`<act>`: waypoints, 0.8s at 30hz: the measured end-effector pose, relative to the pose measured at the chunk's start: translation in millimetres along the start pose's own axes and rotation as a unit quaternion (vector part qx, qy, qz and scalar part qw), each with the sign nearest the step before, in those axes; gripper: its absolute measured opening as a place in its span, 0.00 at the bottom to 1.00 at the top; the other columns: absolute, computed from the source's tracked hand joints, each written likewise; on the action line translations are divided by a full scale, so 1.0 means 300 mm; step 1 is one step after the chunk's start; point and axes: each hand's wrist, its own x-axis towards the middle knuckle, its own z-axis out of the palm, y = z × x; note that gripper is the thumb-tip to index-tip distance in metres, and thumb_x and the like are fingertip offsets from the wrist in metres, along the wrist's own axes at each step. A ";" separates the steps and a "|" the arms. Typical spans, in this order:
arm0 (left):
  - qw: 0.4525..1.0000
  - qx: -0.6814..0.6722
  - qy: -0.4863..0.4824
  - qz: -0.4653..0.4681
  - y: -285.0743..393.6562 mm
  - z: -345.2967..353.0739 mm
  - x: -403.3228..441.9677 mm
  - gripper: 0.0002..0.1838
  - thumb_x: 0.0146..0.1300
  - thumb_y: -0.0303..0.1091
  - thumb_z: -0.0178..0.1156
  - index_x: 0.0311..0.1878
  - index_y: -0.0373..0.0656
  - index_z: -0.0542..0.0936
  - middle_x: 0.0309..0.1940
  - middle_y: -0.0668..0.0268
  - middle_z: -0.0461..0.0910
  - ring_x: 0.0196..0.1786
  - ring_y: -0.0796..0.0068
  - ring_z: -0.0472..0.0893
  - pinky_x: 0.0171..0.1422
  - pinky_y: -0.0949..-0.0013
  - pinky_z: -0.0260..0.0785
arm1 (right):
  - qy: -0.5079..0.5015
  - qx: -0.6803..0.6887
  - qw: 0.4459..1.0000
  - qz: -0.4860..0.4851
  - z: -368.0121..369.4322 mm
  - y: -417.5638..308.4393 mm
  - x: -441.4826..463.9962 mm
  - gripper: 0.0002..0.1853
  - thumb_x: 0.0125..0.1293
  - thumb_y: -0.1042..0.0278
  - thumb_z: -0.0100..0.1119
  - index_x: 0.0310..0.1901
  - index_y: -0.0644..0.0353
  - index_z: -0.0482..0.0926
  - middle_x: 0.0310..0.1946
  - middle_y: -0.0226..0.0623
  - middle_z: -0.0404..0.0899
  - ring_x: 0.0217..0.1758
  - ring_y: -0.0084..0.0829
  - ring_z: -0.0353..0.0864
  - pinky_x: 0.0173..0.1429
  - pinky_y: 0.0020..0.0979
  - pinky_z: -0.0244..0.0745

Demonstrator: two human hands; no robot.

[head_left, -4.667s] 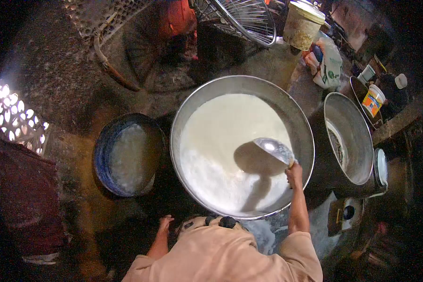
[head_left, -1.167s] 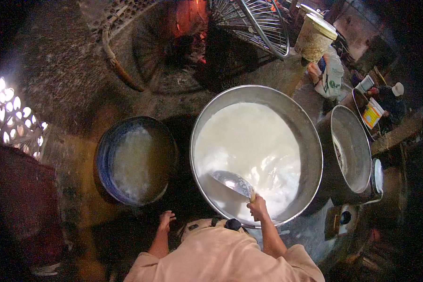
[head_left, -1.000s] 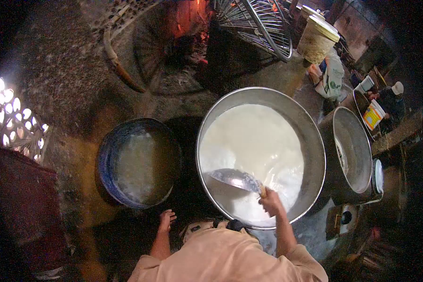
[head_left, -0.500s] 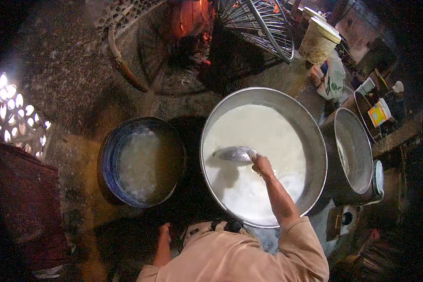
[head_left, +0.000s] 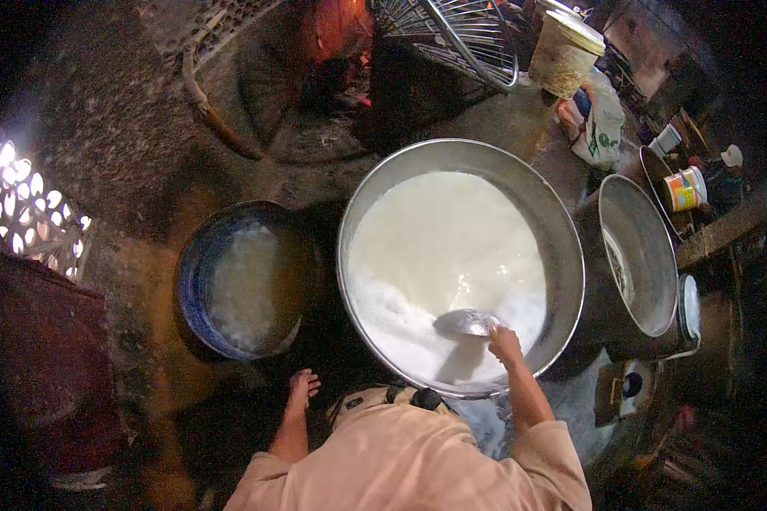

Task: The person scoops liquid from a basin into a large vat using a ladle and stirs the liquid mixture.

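My right hand (head_left: 504,342) grips a shallow metal scoop (head_left: 464,322) by its near end. The scoop is over the foamy near side of a milky liquid (head_left: 452,230), and a dark shadow falls beside it. I cannot tell if its underside touches the foam. The liquid lies in a large, wide metal pot (head_left: 562,281). My left hand (head_left: 303,387) hangs free, with fingers loosely apart and nothing in them, near a blue-walled tub (head_left: 198,315) that contains cloudy liquid.
A second metal vessel (head_left: 656,289) stands right of the pot, with a lidded container (head_left: 690,307) beside it. Farther off are a wire basket (head_left: 486,64), a dirty white bucket (head_left: 564,64), a plastic bag (head_left: 603,128) and an orange glow (head_left: 341,25). A curved stick (head_left: 217,123) lies left.
My right hand has brought the scoop toward me and to the right, from the milky surface to the foam. My left hand has come forward, its fingers now showing. The view has shifted slightly.
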 end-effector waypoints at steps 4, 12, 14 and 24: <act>1.000 0.020 0.009 -0.006 0.050 0.095 -0.072 0.19 0.60 0.34 0.53 0.56 0.45 0.72 0.40 0.62 0.80 0.35 0.68 0.81 0.37 0.61 0.71 | -0.001 -0.079 0.994 -0.073 -0.213 0.087 -0.191 0.15 0.52 0.67 0.59 0.41 0.66 0.76 0.31 0.56 0.80 0.37 0.53 0.81 0.42 0.45 0.78; 0.995 0.098 0.010 0.006 -0.117 0.119 -0.140 0.19 0.55 0.30 0.58 0.52 0.42 0.76 0.46 0.58 0.78 0.45 0.62 0.79 0.47 0.57 0.70 | 0.047 0.057 0.997 0.032 -0.628 0.145 -0.322 0.15 0.56 0.68 0.55 0.45 0.64 0.76 0.34 0.55 0.80 0.39 0.47 0.82 0.44 0.41 0.73; 0.996 0.070 0.011 0.047 -0.268 0.072 -0.035 0.19 0.52 0.30 0.61 0.50 0.42 0.78 0.47 0.57 0.78 0.50 0.61 0.76 0.52 0.55 0.68 | 0.107 0.073 0.991 0.022 -0.677 0.145 -0.283 0.19 0.51 0.71 0.57 0.48 0.62 0.76 0.34 0.53 0.81 0.38 0.49 0.82 0.44 0.41 0.74; 0.998 0.024 0.063 -0.019 -0.194 0.083 -0.200 0.22 0.45 0.28 0.65 0.49 0.42 0.78 0.45 0.59 0.77 0.51 0.60 0.74 0.58 0.46 0.61 | 0.087 0.251 0.957 0.120 -0.344 0.187 0.075 0.16 0.48 0.75 0.58 0.42 0.64 0.76 0.19 0.38 0.76 0.16 0.30 0.75 0.17 0.34 0.72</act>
